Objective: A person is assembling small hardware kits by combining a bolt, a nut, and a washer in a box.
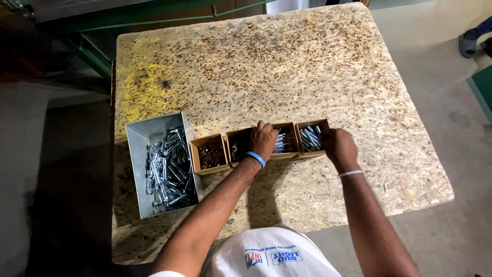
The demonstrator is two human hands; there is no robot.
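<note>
My left hand (263, 139), with a blue wristband, rests over the middle cardboard box (237, 137), fingers curled down among the bolts inside it. My right hand (338, 145), wearing a thin silver bracelet, grips the right side of the right cardboard box (306, 124), which holds silver bolts (310, 138). A third small cardboard box (195, 151) on the left contains dark nuts. Beside it stands a metal tray (134, 143) full of shiny bolts. I cannot see what the left fingers hold.
All boxes sit in a row on a chipboard table (287, 66) with yellow paint stains at its left. A green metal frame (92, 51) stands behind the table. Another person's shoe (469, 43) shows at the far right on the concrete floor.
</note>
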